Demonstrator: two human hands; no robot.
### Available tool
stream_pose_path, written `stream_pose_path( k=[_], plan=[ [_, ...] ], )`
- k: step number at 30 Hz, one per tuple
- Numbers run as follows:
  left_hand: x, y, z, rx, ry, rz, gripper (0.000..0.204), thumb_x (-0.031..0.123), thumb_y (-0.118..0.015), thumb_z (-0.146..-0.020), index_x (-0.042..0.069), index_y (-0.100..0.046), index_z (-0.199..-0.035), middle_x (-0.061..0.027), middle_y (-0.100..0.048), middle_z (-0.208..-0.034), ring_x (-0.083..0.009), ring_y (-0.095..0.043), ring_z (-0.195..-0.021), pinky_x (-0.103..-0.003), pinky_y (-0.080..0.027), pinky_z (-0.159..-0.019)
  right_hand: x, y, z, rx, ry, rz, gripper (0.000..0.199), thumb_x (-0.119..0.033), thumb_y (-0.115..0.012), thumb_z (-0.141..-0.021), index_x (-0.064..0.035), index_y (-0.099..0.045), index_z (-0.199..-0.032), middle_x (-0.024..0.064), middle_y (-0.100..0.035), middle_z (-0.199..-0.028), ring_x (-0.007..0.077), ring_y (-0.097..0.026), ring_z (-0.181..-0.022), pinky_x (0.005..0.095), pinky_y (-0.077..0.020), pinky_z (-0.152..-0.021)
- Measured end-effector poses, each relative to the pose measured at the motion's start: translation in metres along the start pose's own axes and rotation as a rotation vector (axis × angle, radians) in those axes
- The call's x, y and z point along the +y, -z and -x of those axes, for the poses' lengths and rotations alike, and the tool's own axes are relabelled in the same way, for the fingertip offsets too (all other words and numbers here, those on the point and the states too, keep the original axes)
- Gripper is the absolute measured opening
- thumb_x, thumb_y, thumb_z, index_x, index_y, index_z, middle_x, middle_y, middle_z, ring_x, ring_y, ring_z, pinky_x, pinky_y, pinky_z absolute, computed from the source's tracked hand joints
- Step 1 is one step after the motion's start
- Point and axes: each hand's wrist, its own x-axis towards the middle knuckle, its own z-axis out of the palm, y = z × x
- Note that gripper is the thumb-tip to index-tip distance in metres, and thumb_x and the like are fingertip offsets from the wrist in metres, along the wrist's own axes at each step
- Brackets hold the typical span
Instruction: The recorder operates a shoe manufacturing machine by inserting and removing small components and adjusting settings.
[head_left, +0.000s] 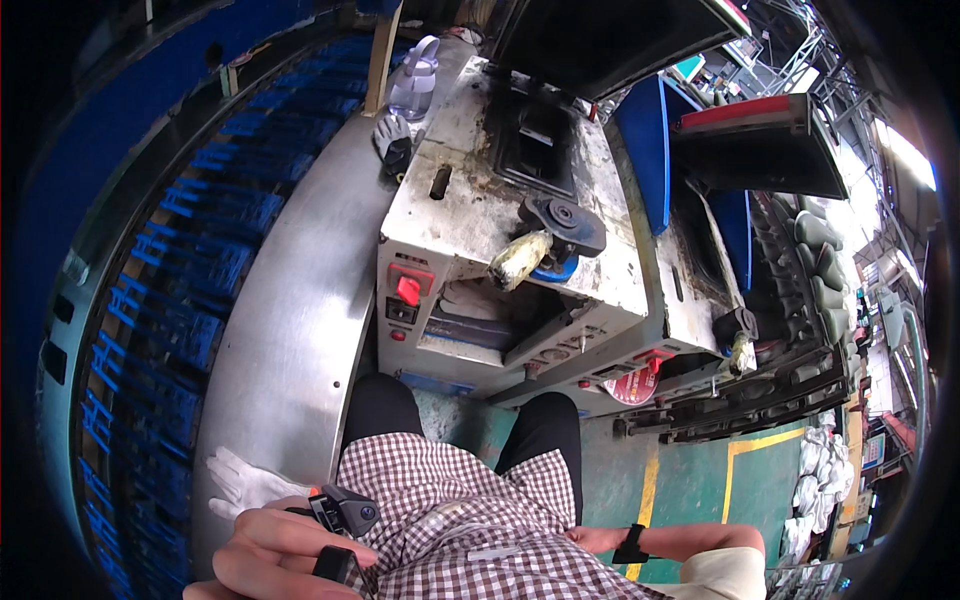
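While the left hand (pixel 272 560) is held low at the near left, its fingers are bent about a small black device (pixel 352 512) with an orange tip, and a black block (pixel 335 565) is seen between them. Whether these are pinched or merely strapped on cannot be told. The device is set in front of a brown-and-white checked apron (pixel 440 480). The right hand (pixel 592 538) is laid against the apron's right side — its fingers are partly hidden, so whether they are spread or closed cannot be told — and a black band (pixel 632 545) is worn at its wrist.

Just beyond the left hand, a white glove (pixel 250 482) is laid on a grey metal counter (pixel 290 310). Farther along, a grey-and-black glove (pixel 393 146) and a lavender bottle (pixel 411 88) are placed beside a stained white machine (pixel 415 215). Its front is fitted with a red switch (pixel 408 290); on its top is mounted a dark clamp-like part (pixel 565 222) with a handle (pixel 520 260) (wrapped in something yellowish). To the right, a second machine (pixel 690 325) is seen, and the green floor (pixel 690 490) is marked with yellow lines.
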Motion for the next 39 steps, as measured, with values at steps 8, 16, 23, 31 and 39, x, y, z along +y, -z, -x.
stream_pose_path(
  k=[8,16,23,31,39],
  plan=[
    [-0.001,-0.005,-0.001,0.130,0.013,-0.051,0.016,0.016,-0.057,-0.089,0.013,-0.044,-0.097,-0.0217,-0.052,-0.091,-0.0340,-0.055,-0.062,-0.039,-0.055,-0.057,-0.176,-0.035,0.051,0.340,0.148,0.558,0.053,-0.004,-0.066,-0.075,-0.0066,-0.046,-0.125,0.0085,-0.056,-0.116,0.0217,-0.056,-0.107,0.0315,-0.0466,-0.088],
    [-0.001,-0.007,-0.001,0.109,0.024,-0.058,0.017,0.013,-0.058,-0.088,0.013,-0.043,-0.097,-0.0226,-0.051,-0.090,-0.0323,-0.055,-0.063,-0.037,-0.054,-0.056,-0.185,-0.054,0.049,0.301,0.143,0.577,0.047,-0.008,-0.061,-0.084,-0.0084,-0.051,-0.129,0.0107,-0.059,-0.120,0.0221,-0.058,-0.108,0.0323,-0.0454,-0.092],
    [-0.005,-0.009,0.001,0.139,-0.028,-0.017,0.018,0.015,-0.057,-0.088,0.011,-0.044,-0.099,-0.0231,-0.052,-0.091,-0.0286,-0.053,-0.062,-0.034,-0.053,-0.056,-0.125,-0.016,0.048,0.157,0.205,-0.020,0.035,-0.006,-0.060,-0.086,-0.0053,-0.055,-0.121,0.0037,-0.062,-0.097,0.0101,-0.058,-0.089,0.0239,-0.0475,-0.078],
    [-0.001,-0.013,0.001,0.193,-0.040,-0.046,0.016,0.017,-0.056,-0.090,0.012,-0.044,-0.098,-0.0215,-0.052,-0.090,-0.0274,-0.052,-0.061,-0.034,-0.052,-0.056,-0.119,-0.016,0.019,0.276,-0.149,0.186,0.019,-0.012,-0.052,-0.090,-0.0022,-0.044,-0.104,0.0060,-0.056,-0.076,0.0138,-0.060,-0.063,0.0274,-0.0501,-0.054],
    [0.007,-0.003,0.000,0.106,0.024,-0.013,0.020,0.015,-0.060,-0.087,0.013,-0.043,-0.098,-0.0218,-0.052,-0.093,-0.0355,-0.056,-0.067,-0.043,-0.055,-0.061,-0.099,-0.017,0.004,0.444,-0.183,0.469,0.034,-0.020,-0.062,-0.079,0.0036,-0.052,-0.102,0.0170,-0.061,-0.088,0.0257,-0.061,-0.084,0.0365,-0.0478,-0.072]
  ],
)
